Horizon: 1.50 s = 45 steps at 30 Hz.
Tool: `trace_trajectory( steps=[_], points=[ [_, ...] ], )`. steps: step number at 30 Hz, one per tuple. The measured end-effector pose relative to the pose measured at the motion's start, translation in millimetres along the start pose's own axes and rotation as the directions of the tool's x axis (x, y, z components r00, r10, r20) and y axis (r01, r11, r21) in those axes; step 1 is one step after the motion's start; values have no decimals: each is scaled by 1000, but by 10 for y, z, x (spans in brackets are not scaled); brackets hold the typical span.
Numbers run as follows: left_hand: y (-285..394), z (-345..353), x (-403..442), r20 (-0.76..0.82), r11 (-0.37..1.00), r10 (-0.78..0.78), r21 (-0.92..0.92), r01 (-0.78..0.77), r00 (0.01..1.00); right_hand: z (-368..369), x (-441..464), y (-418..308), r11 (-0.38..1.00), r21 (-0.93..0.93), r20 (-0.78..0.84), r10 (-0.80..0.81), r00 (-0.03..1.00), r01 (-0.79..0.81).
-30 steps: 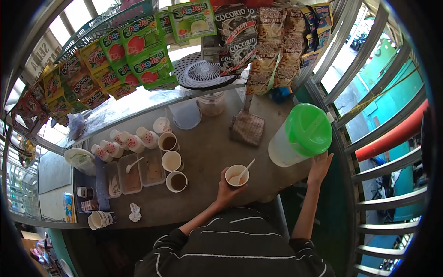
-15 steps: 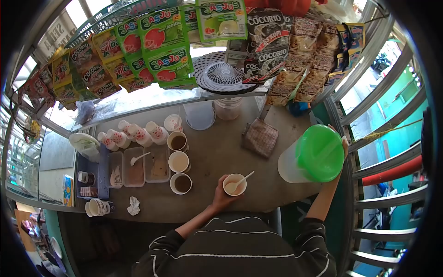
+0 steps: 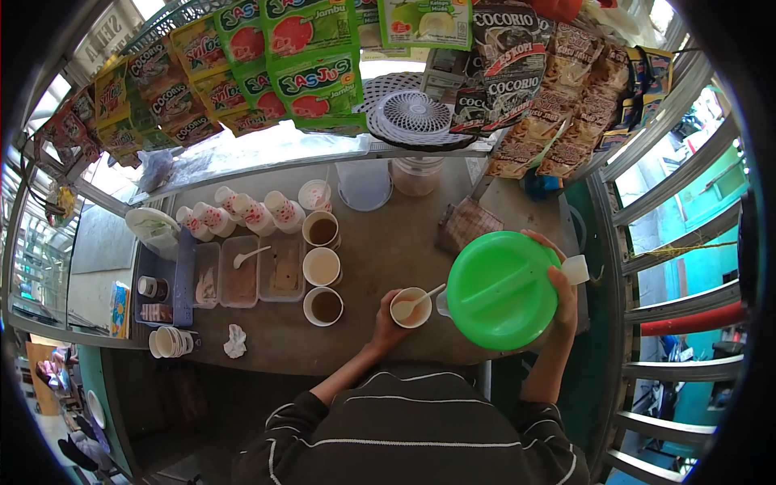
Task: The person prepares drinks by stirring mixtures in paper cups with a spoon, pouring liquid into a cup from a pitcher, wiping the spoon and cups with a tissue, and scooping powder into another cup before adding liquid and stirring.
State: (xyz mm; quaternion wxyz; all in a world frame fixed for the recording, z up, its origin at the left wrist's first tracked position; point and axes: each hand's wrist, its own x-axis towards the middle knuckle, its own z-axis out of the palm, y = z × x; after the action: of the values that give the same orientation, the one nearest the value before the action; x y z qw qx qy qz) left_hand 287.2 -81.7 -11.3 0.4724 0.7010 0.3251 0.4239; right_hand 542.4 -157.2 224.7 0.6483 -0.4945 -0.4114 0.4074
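Note:
My left hand [image 3: 388, 322] is wrapped round a paper cup [image 3: 421, 316] near the counter's front edge. A white spoon [image 3: 428, 297] leans in that cup, over a pale orange-brown content. My right hand [image 3: 560, 293] grips the handle side of a large pitcher with a green lid [image 3: 501, 291]. The pitcher's spout lies close to the right of the held cup, and its body is mostly hidden under the lid. To the left stand three filled cups in a column: a dark one [image 3: 322, 232], a milky one [image 3: 322, 267] and another dark one [image 3: 324, 307].
Open tubs of powder [image 3: 240, 283], one with a spoon, lie beside a blue basket [image 3: 183, 283]. Stacked cups [image 3: 250, 212] lie behind them. A folded cloth [image 3: 470, 226] sits behind the pitcher. Sachets [image 3: 315, 81] hang overhead. Metal bars [image 3: 687, 370] stand at the right.
My right hand has taken hold of the pitcher and brought it left, beside the held cup, with its lid turned towards the camera. The view has shifted slightly.

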Motion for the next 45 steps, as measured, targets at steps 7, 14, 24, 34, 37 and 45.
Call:
trace_trajectory(
  steps=[7, 14, 24, 34, 37, 45],
  points=[
    [-41, -82, -24, -2, 1000, 16, 18, -16, 1000, 164, -5, 147, 965, -247, 77, -67, 995, 84],
    [8, -83, -2, 20, 999, -23, 23, 22, 1000, 439, 63, 178, 837, -499, 245, -113, 963, 225],
    [16, -66, 0, -55, 999, 20, 51, -17, 998, 587, 80, 235, 716, -650, 270, -96, 958, 255],
    [-21, -73, 44, -212, 975, 194, 146, -165, 958, 720, 91, 278, 633, -731, 249, -100, 963, 255],
    [-38, -77, 38, -207, 974, 195, 160, -164, 959, 744, 102, 295, 620, -741, 248, -104, 963, 258],
    [-64, -78, -10, -243, 961, 183, 246, -123, 953, 814, 102, 324, 561, -781, 270, -92, 958, 274]
  ],
)
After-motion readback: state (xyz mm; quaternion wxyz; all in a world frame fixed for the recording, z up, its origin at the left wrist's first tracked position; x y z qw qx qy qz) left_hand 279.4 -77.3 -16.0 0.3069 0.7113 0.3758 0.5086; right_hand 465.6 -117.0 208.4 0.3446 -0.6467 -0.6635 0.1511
